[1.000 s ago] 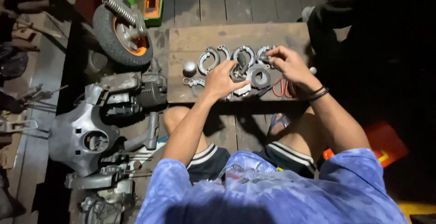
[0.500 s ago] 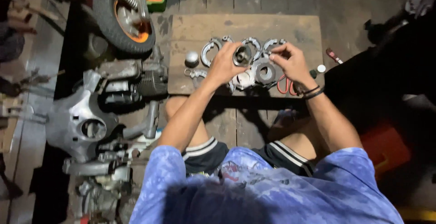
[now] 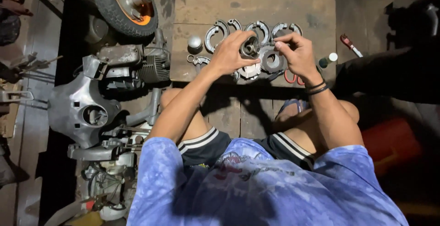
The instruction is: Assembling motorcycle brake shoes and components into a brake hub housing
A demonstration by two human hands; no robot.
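Left hand clenched round small round metal part above wooden board; right hand pinching its edge. Brake shoes and ring-shaped part lie untouched on board.

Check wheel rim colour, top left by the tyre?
Orange wheel rim inside a black tyre; head view.

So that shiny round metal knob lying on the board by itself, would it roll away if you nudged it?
Probably yes. The metal knob looks domed and smooth, so a push would likely send it rolling across the flat wooden board. Its polished shine suggests it could be slippery to pinch. Being metal, it is likely stiff and rather heavy for its size.
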